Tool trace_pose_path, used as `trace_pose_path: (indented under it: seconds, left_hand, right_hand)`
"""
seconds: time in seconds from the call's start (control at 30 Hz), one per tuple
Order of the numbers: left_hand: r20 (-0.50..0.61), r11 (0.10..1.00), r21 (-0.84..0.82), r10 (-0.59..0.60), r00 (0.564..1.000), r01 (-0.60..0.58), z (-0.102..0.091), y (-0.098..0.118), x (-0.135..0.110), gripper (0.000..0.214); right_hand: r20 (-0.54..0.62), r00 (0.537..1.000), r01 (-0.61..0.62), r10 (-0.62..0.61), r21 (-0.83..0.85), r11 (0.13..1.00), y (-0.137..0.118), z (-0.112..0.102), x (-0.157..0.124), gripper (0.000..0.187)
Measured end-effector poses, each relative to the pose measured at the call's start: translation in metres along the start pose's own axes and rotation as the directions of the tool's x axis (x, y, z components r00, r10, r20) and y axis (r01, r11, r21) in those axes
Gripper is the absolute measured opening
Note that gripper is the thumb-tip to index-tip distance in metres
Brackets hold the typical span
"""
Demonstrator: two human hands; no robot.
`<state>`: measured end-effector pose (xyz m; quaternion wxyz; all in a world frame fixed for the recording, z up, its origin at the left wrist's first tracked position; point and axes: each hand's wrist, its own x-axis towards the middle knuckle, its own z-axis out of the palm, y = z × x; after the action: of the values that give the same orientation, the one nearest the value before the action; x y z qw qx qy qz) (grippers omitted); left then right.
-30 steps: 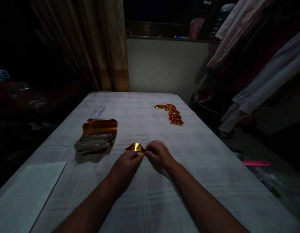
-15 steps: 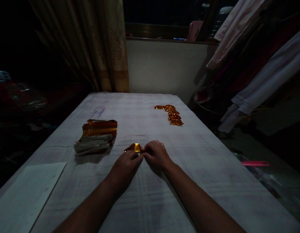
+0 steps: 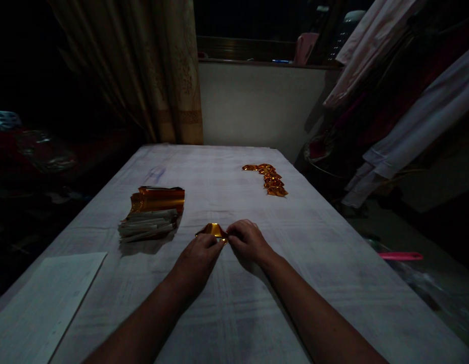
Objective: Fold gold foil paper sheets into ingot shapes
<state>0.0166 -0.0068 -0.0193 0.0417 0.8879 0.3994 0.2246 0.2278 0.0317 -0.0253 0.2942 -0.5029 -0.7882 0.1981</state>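
Item in hand: one gold foil piece [image 3: 214, 230], partly folded, its raised middle catching the light and its ends drawn down low; it lies at the middle of the worktop [image 3: 226, 313], between and just beyond the two hands. Left hand [image 3: 198, 253]: fingers drawn close together on the near side of the piece, holding it; part of the foil is hidden behind them. Right hand [image 3: 247, 238]: fingers curled, thumb and forefinger pinched narrow on the right tip of the same piece. The two sets of fingertips are near each other

To the left, apart from the left hand, a stack of foil sheets [image 3: 151, 217] shows gold faces at the back and pale edges at the front. Farther off to the right, folded gold pieces [image 3: 272, 181] lie overlapping in a bent row. A white sheet [image 3: 44, 298] lies flat at the near left. The worktop bears a pale checked cover. Beyond its far edge stand a patterned curtain [image 3: 177, 76] and a light wall [image 3: 257, 106]; garments [image 3: 416, 121] hang at the right, in poor light
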Motion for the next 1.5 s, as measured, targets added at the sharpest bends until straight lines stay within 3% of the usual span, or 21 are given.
trace_pose_path:
  seconds: [0.67,0.93,1.1,1.37,1.5]
  left_hand:
    - [-0.059,1.000,0.001,-0.015,0.998,0.015,-0.002,0.002,0.001,0.029]
    - [-0.038,1.000,0.002,-0.024,0.999,0.024,-0.003,0.002,0.002,0.028]
    - [-0.088,0.999,-0.052,-0.005,0.996,0.000,-0.008,0.002,0.000,0.020]
    - [-0.230,0.993,-0.040,-0.117,0.966,0.111,-0.032,-0.025,-0.004,0.018]
    - [-0.156,0.986,-0.085,-0.153,0.976,0.141,-0.030,-0.033,-0.005,0.021]
  right_hand:
    - [-0.041,0.996,-0.081,0.079,-0.063,0.995,-0.015,0.006,0.000,0.014]
    - [-0.020,0.998,0.064,-0.067,-0.125,0.990,-0.016,0.004,-0.006,0.019]
    - [0.003,0.983,0.180,-0.182,-0.174,0.968,-0.018,0.001,-0.009,0.017]
    - [0.069,0.981,0.191,-0.181,-0.202,0.961,-0.023,-0.005,-0.009,0.017]
    - [0.033,0.992,0.122,-0.118,-0.189,0.974,-0.028,-0.002,-0.008,0.014]
